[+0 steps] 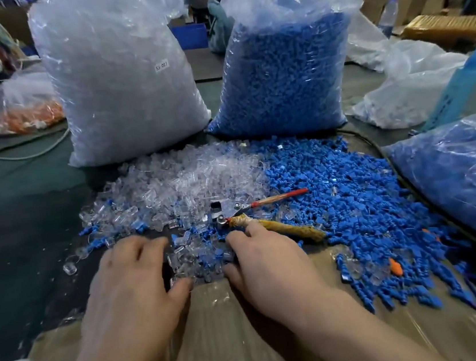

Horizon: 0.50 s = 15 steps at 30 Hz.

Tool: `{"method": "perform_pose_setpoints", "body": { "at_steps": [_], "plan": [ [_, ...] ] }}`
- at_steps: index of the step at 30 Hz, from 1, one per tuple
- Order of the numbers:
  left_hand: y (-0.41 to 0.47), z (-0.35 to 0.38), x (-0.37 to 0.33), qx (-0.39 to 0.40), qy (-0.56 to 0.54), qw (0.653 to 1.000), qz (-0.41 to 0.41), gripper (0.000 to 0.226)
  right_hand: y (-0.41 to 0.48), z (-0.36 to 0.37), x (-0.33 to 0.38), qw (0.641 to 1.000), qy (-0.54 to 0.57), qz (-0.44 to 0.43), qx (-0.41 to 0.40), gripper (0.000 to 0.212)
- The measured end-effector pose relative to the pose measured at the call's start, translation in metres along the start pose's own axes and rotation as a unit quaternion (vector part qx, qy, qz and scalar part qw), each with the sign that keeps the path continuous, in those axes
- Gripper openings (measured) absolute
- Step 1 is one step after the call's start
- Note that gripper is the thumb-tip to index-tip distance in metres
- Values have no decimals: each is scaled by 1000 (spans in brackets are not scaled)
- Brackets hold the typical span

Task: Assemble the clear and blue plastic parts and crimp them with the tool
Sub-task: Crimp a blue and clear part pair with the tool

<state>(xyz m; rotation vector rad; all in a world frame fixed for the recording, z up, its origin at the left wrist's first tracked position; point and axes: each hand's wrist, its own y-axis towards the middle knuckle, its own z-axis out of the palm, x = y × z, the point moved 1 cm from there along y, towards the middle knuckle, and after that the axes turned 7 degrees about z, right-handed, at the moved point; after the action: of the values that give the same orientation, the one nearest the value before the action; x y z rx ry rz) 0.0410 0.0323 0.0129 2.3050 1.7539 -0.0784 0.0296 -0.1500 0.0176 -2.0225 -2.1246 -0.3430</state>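
Note:
A heap of clear plastic parts [177, 184] lies on the table beside a heap of blue plastic parts [352, 196]. The crimping tool [265, 216] rests between them, one handle red, the other wrapped in tan tape. My left hand [133, 286] and my right hand [268, 266] lie palm down on a small mixed cluster of clear and blue parts [198, 260] just in front of the tool. Fingers of both hands are spread and touch the parts; nothing is visibly gripped. My right fingertips lie close to the taped handle.
A tall bag of clear parts [124, 74] and a bag of blue parts [286, 72] stand behind the heaps. Another blue bag [463, 173] lies at the right. A bag with orange parts [27, 113] sits far left. Cardboard [219, 332] lies under my forearms.

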Motion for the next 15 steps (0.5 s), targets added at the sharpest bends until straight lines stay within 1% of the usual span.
{"method": "perform_pose_setpoints", "body": {
  "at_steps": [1, 3, 8, 11, 15],
  "plan": [
    [0, -1, -1, 9, 12, 1000, -18, 71, 0, 1, 2, 1000, -6, 3, -1, 15],
    [0, -1, -6, 28, -3, 999, -24, 62, 1, 3, 4, 1000, -12, 2, -5, 12],
    [5, 7, -19, -12, -52, 998, 22, 32, 6, 2, 1, 999, 27, -17, -14, 7],
    [1, 14, -20, -34, -91, 995, 28, 32, 8, 2, -1, 998, 60, -33, -14, 6],
    [1, 18, -17, -57, -138, 989, 22, 31, 10, 3, -4, 993, 108, -36, -23, 9]
  ]
}}
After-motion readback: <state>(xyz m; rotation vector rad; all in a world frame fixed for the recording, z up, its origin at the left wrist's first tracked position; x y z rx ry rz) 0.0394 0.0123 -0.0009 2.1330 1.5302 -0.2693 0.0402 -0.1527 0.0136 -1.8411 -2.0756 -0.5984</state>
